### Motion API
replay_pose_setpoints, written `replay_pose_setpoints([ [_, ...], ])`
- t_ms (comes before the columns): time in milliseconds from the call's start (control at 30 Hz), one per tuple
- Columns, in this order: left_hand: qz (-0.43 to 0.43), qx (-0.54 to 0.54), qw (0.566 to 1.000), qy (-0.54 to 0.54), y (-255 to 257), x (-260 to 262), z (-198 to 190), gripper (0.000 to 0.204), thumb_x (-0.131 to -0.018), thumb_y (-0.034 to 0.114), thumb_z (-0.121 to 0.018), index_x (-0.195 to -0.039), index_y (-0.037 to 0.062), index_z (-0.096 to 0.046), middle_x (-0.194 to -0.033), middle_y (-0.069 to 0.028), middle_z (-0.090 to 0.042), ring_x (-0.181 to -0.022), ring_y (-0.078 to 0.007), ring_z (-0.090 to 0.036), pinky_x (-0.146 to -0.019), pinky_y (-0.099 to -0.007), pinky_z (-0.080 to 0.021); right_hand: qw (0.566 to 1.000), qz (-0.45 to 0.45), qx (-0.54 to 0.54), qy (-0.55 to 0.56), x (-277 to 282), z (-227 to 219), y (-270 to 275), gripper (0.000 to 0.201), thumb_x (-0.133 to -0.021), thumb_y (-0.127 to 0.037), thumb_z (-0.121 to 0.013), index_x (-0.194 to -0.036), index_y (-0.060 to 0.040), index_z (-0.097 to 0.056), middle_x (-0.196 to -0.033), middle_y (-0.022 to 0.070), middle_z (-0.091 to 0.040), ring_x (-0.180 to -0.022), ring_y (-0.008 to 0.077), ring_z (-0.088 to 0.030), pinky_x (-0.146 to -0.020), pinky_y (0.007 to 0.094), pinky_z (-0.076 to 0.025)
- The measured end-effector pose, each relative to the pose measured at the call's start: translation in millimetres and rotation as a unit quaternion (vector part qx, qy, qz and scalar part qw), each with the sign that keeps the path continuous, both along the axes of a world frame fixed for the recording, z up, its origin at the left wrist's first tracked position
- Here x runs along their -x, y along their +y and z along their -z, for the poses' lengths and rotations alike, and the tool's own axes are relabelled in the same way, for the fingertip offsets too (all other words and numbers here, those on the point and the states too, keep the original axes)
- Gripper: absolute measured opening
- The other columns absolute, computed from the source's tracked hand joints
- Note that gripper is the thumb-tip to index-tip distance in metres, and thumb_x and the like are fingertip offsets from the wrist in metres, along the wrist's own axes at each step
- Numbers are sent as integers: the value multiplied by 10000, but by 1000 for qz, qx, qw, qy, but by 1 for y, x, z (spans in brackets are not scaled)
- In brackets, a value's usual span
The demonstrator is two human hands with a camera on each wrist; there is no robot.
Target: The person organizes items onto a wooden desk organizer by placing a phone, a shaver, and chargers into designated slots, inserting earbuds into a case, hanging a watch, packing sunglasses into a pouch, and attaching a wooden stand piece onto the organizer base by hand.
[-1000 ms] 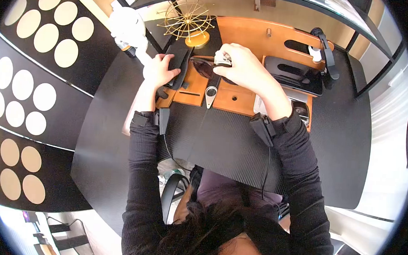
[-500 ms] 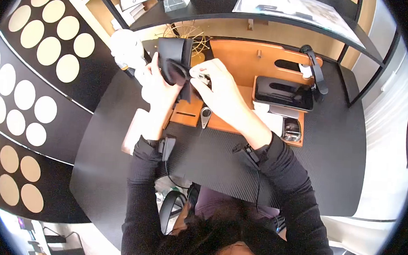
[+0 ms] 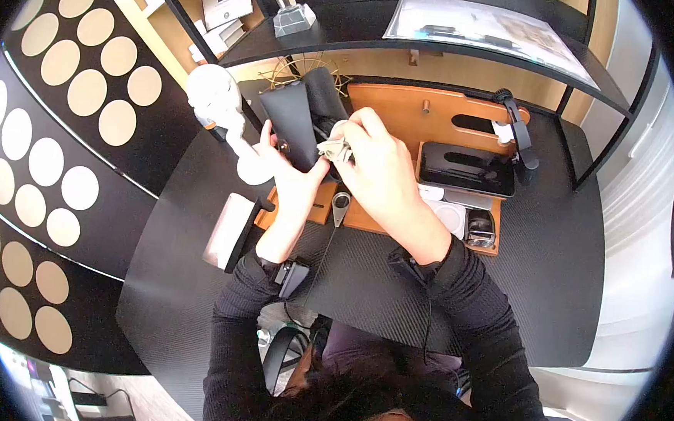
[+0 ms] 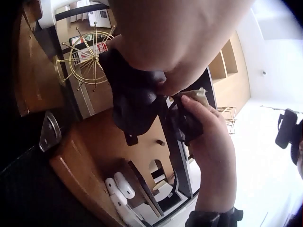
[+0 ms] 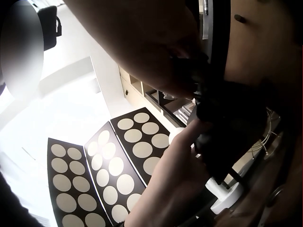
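My left hand (image 3: 296, 189) grips a soft black case (image 3: 290, 119), raised above the desk with its flap standing up behind. Close against its right side, my right hand (image 3: 378, 163) pinches a crumpled pale piece with dark markings (image 3: 333, 149). In the left wrist view a glossy dark pair of sunglasses (image 4: 183, 119) hangs under the right hand's fingers, beside the case. Much of the sunglasses is hidden by fingers and case. Beneath the hands lies a brown desk organizer (image 3: 364, 214), with a small silver-ended black object (image 3: 341, 203) at its front edge.
A black tray (image 3: 467, 170) and headphones (image 3: 519, 137) are at the organizer's right. White earbuds (image 4: 123, 185) show in the left wrist view. A white lamp (image 3: 213, 99) and a pale box (image 3: 230, 229) stand left. A black shelf (image 3: 340, 37) overhangs the back, above a gold wheel ornament (image 3: 272, 69).
The left hand has lifted the black case off the organizer and tilted it. The right hand has moved left to the case, bringing the sunglasses and the crumpled piece. The head view has shifted.
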State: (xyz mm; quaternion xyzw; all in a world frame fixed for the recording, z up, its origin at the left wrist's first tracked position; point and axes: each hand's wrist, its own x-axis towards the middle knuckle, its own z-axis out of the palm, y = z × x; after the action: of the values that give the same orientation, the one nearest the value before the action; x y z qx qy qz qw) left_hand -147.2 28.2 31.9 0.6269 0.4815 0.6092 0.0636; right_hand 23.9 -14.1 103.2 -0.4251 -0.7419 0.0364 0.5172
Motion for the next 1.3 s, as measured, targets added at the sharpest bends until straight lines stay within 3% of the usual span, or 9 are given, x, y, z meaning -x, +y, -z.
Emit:
replay_pose_setpoints([
  [133,88,51,985,-142,-29,-21,-30,1032,-694,26,-783,-1518,77,-164,-1375,-184,-316,-1266,-307,-408,-1059,-411,-396,971,-126,26,201,-2,0,8,208,-820,-57,-705,-1021,-25,-660,-1003,119,-606,-898,268,-663,-795,335,-532],
  [300,115,50,976,-178,-45,-30,-42,951,-751,-5,-754,-1518,57,-194,-1404,-186,-308,-1280,-288,-389,-1055,-410,-399,986,-47,-47,155,-1,6,12,340,-837,-3,-676,-1167,-24,-597,-1137,137,-548,-1035,314,-633,-861,369,-531],
  [467,208,103,914,-334,-54,-28,-50,898,-810,-21,-672,-1537,169,-181,-1464,-157,-167,-1328,-275,-323,-1062,-418,-378,987,-50,-127,78,1,14,17,312,-848,-48,-643,-1154,0,-605,-1224,136,-531,-1059,350,-620,-873,415,-534],
  [600,226,90,917,-318,-68,-34,-57,898,-804,-26,-651,-1538,185,-178,-1486,-147,-146,-1297,-243,-303,-1105,-417,-300,974,-61,-217,-11,-7,12,13,263,-824,-80,-676,-1073,-3,-642,-1090,122,-587,-1005,304,-633,-836,388,-537],
  [800,205,42,939,-274,-65,-24,-57,865,-800,-59,-621,-1522,173,-205,-1435,-113,-266,-1293,-221,-326,-1083,-366,-325,986,-155,-33,53,-12,4,8,292,-777,-114,-732,-1003,36,-624,-1030,127,-577,-938,332,-609,-812,391,-507],
  [1000,190,62,955,-218,-68,-32,-54,962,-754,-49,-682,-1535,156,-158,-1438,-153,-231,-1336,-261,-295,-1118,-412,-298,971,-218,102,16,-31,5,20,264,-759,-78,-786,-901,44,-600,-867,90,-580,-774,217,-564,-747,323,-474],
  [1067,173,37,973,-151,-65,-37,-46,1060,-719,4,-753,-1543,136,-99,-1451,-168,-200,-1351,-288,-289,-1127,-434,-293,964,-219,139,63,-33,4,21,264,-723,-127,-802,-873,23,-644,-833,159,-620,-788,337,-631,-710,381,-490],
  [1233,134,37,990,-18,-68,-44,-34,1184,-679,15,-824,-1535,100,-11,-1473,-199,-196,-1334,-309,-350,-1124,-426,-323,963,-155,76,204,-21,14,25,219,-680,-42,-748,-867,26,-656,-802,144,-621,-732,312,-635,-674,356,-492],
  [1300,260,34,959,-112,-67,-47,-41,1132,-709,23,-820,-1540,88,-55,-1530,-207,-172,-1408,-304,-271,-1164,-454,-258,949,-158,79,260,-12,21,24,195,-692,-23,-707,-874,28,-655,-804,137,-620,-728,283,-639,-662,333,-488],
])
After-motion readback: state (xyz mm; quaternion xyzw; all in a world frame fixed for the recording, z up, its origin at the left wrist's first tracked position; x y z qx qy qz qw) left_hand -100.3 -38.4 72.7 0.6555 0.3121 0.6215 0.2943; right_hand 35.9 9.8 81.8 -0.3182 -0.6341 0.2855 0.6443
